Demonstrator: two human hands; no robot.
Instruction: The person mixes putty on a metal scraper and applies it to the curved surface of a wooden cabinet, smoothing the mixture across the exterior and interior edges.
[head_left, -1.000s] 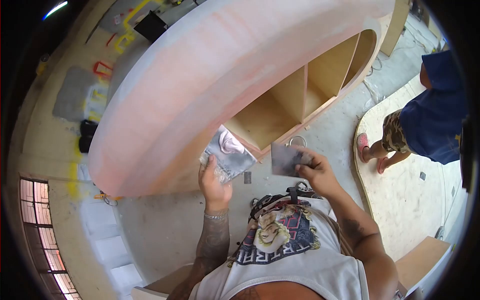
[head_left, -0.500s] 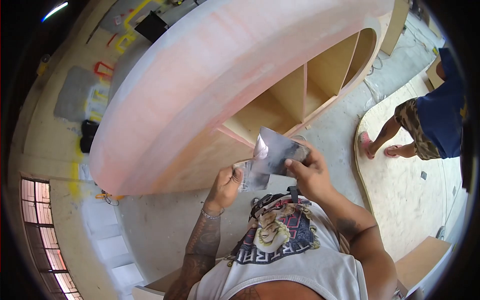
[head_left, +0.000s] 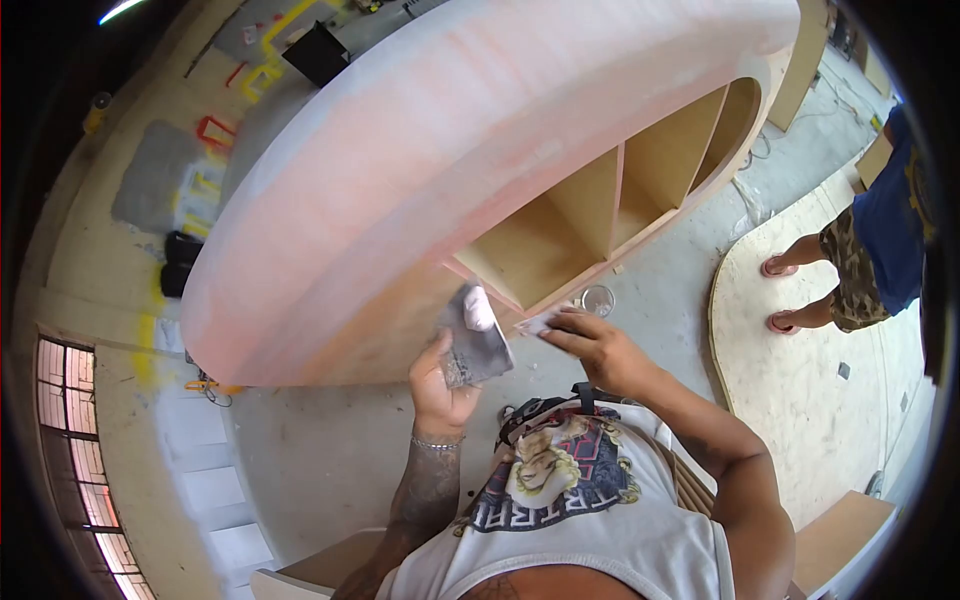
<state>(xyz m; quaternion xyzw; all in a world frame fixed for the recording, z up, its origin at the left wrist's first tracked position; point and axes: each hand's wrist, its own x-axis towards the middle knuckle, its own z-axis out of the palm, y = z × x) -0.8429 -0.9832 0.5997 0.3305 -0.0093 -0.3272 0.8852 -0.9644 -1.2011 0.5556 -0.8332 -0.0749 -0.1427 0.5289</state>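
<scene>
In my left hand (head_left: 440, 385) is a grey flat plate (head_left: 475, 345), tilted, with a lump of pinkish-white paste (head_left: 479, 308) near its top edge. My right hand (head_left: 595, 345) grips a thin flat spreader (head_left: 540, 322), partly hidden by the fingers, close to the lower edge of the cabinet opening. Beyond both hands stands a large curved body (head_left: 400, 170) with smeared pink and white surfaces. Its side has an opening with bare wooden compartments (head_left: 545, 240).
A round clear container (head_left: 598, 300) sits on the grey floor past my right hand. At the right, another person (head_left: 880, 230) stands on a curved wooden panel (head_left: 780, 390). A black box (head_left: 316, 54) lies at the upper left.
My hands have moved apart; the plate and spreader no longer overlap. The paste now rests on the plate in my left hand. The other person's legs have shifted, and the round container has come into view.
</scene>
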